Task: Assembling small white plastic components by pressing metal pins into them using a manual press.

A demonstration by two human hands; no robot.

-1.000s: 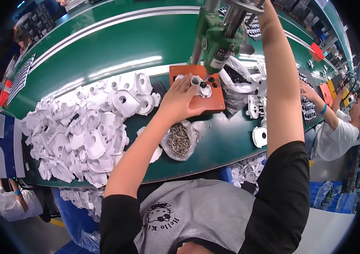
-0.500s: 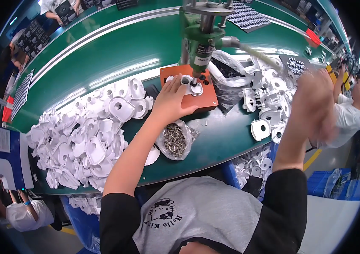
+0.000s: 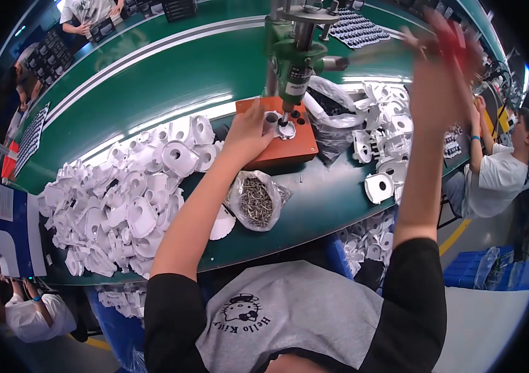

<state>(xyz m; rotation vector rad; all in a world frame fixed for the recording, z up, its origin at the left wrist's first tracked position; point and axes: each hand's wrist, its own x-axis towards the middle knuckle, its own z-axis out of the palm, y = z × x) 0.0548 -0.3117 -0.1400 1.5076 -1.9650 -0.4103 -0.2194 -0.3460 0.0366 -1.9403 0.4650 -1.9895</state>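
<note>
My left hand (image 3: pixel 245 135) rests at the left side of an orange block fixture (image 3: pixel 298 146), its fingers closed round the edge of a white plastic part (image 3: pixel 286 129) seated there. Directly above stands a green hand press (image 3: pixel 294 68), its spindle tip reaching down to that part. Off to the right, my right hand (image 3: pixel 441 81) is raised near the end of the press lever (image 3: pixel 364 57). Motion smears both the hand and the lever, so its fingers and whether they grip the lever cannot be made out.
A bag of screws (image 3: pixel 257 202) sits before the fixture. White plastic parts pile up on the left (image 3: pixel 115 211) and the right (image 3: pixel 395 118). Behind the fixture lies a clear bag of dark parts (image 3: pixel 333 112). Co-workers sit at the right (image 3: pixel 494 168) and far left.
My right hand has swung up and away, and the lever has risen with it. My left hand stays at the fixture with its fingers slightly shifted.
</note>
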